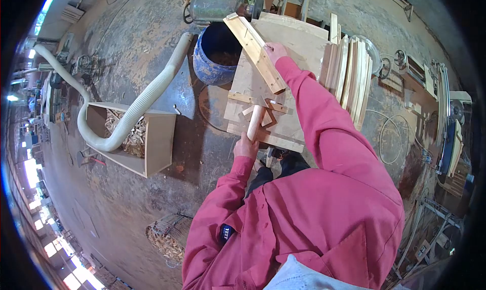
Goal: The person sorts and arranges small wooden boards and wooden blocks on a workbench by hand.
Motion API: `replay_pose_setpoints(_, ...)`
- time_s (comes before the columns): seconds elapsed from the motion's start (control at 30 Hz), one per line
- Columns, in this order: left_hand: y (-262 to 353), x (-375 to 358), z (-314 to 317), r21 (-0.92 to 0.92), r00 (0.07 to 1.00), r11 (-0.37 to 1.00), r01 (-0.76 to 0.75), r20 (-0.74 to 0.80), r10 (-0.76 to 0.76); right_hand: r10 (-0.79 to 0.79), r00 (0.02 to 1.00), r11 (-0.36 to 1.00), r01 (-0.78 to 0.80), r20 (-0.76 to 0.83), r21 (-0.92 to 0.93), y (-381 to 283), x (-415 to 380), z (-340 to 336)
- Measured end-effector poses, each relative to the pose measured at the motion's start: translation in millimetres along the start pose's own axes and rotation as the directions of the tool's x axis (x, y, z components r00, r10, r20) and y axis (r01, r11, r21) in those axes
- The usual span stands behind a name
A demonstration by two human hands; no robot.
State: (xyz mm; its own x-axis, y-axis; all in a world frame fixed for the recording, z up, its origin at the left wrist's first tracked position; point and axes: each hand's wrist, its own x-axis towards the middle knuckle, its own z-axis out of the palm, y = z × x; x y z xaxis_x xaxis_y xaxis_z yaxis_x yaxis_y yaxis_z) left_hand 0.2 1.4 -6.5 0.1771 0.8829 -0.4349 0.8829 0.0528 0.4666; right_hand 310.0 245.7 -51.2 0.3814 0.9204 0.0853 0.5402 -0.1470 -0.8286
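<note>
My left hand (246, 147) is closed around the near end of a pale wooden piece (255, 124) at the front of a wooden work table (296, 100). The piece's far end reaches small wooden strips (276, 106) fixed on the table top, where a thin dark point sticks up. My right hand (276, 52) reaches across the table, its fingers closed on the edge of a long wooden fence board (255, 54) that lies diagonally. Part of the right fingers is hidden.
Stacked boards (349, 77) line the table's right side. Left of it stands a blue barrel (210, 64), with a motor (215, 8) behind. A white hose (144, 95) runs into a wooden box (159, 140) of offcuts. A wire basket (169, 237) holds wood scraps on the floor.
</note>
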Motion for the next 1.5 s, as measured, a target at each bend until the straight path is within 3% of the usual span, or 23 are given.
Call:
replay_pose_setpoints(0.23,8.5,20.1,4.5,0.033,0.998,0.999,-0.035,-0.048,0.037,-0.037,0.999,0.998,0.036,-0.012,-0.048,13.7,25.5,-0.7)
replay_pose_setpoints(0.33,21.0,35.8,5.4,0.037,0.997,0.999,-0.023,-0.069,0.026,-0.136,0.987,0.988,0.129,-0.083,-0.083,15.8,41.3,-4.0)
replay_pose_setpoints(0.4,26.0,43.3,6.0,0.032,0.996,0.999,-0.04,-0.084,0.043,-0.03,0.998,0.999,0.029,-0.056,-0.018,17.6,50.3,-5.8)
replay_pose_setpoints(0.53,35.8,58.3,8.0,0.027,0.994,0.998,-0.052,-0.094,0.054,-0.073,0.995,0.996,0.076,-0.071,0.047,16.4,67.5,-16.6)
replay_pose_setpoints(0.6,40.3,59.2,8.3,0.041,0.992,0.998,-0.053,-0.114,0.057,0.074,0.997,0.985,-0.078,-0.028,-0.156,17.1,75.5,-26.0)
replay_pose_setpoints(0.67,45.6,62.3,6.2,0.048,0.989,0.997,-0.056,-0.135,0.062,0.096,0.993,0.986,-0.104,-0.066,-0.133,26.7,82.7,-29.4)
replay_pose_setpoints(0.83,29.3,52.2,12.3,0.048,0.987,0.996,-0.07,-0.14,0.076,0.149,0.972,0.988,-0.155,-0.183,-0.02,18.2,41.2,-39.6)
replay_pose_setpoints(0.9,25.6,45.3,9.0,0.042,0.993,0.998,-0.042,-0.107,0.046,-0.08,0.977,0.988,0.051,-0.2,-0.149,5.7,13.2,-45.6)
replay_pose_setpoints(0.93,23.4,41.9,7.8,0.043,0.997,0.999,-0.016,-0.077,0.019,0.01,0.991,0.998,-0.018,-0.136,-0.055,2.8,2.8,-47.7)
replay_pose_setpoints(1.03,15.8,29.7,8.1,0.028,0.996,0.999,-0.022,-0.091,0.025,0.083,0.995,0.996,-0.084,-0.056,-0.014,-8.7,-27.5,-50.5)
replay_pose_setpoints(1.17,8.4,13.6,2.0,0.021,0.999,1.0,0.011,-0.031,-0.011,-0.028,0.994,0.981,0.007,-0.109,-0.194,-5.0,-39.5,-29.8)
replay_pose_setpoints(1.5,0.7,-1.0,-4.1,0.021,0.999,0.999,0.033,0.033,-0.033,0.021,0.998,1.0,-0.021,-0.053,0.009,-8.9,14.0,9.9)
